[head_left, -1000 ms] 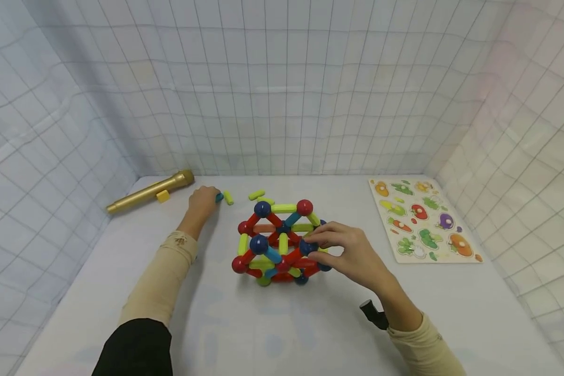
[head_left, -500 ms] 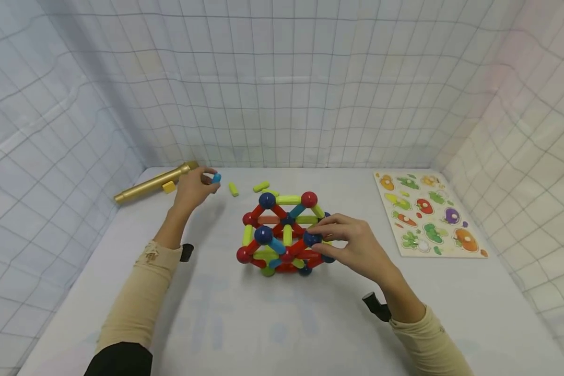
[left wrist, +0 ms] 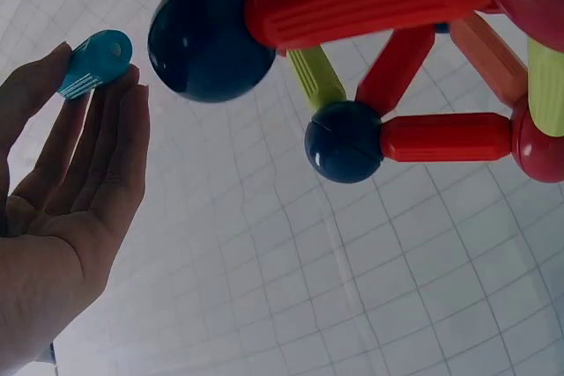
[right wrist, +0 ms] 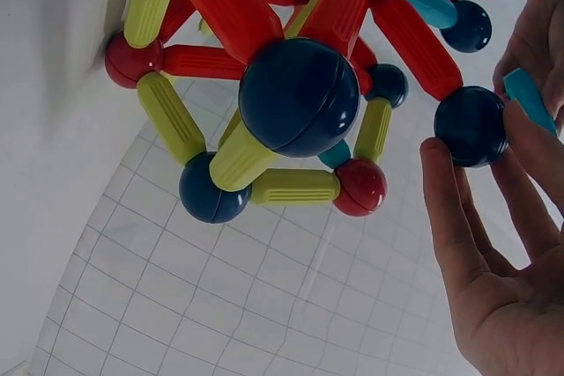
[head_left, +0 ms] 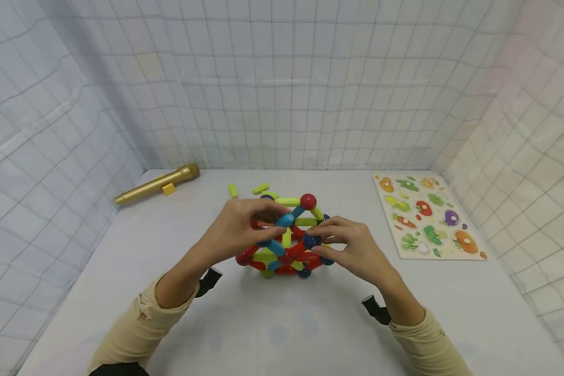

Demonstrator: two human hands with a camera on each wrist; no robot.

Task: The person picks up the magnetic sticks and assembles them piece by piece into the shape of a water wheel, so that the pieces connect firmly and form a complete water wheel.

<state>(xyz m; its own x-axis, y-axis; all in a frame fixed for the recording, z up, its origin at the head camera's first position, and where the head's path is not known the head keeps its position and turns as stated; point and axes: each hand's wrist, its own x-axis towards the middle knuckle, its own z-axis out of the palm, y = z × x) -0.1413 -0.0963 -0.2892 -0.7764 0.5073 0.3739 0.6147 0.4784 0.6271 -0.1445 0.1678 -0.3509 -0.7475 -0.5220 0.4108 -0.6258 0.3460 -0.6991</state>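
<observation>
A ball-and-rod structure (head_left: 286, 256) of red, blue, yellow-green and light blue pieces stands mid-table. My left hand (head_left: 235, 230) pinches a light blue rod (head_left: 285, 220) between thumb and fingers, above the front of the structure. In the left wrist view that rod (left wrist: 97, 63) is apart from the nearest dark blue ball (left wrist: 211, 37). With thumb and fingertips my right hand (head_left: 357, 250) holds a dark blue ball (head_left: 312, 241) at the structure's front right corner. A red rod (right wrist: 414, 46) joins this ball to the rest. The left hand covers part of the structure's left side.
Loose yellow-green rods (head_left: 261, 188) lie behind the structure. A gold microphone (head_left: 157, 184) and a small yellow block (head_left: 168, 189) are at the back left. At the right lies a vegetable puzzle board (head_left: 430, 216). Grid-patterned cloth walls (head_left: 291, 104) enclose the table.
My left hand has picked the light blue rod off the table at the back left and carried it right and toward me, over the structure. The right hand stays on the blue ball.
</observation>
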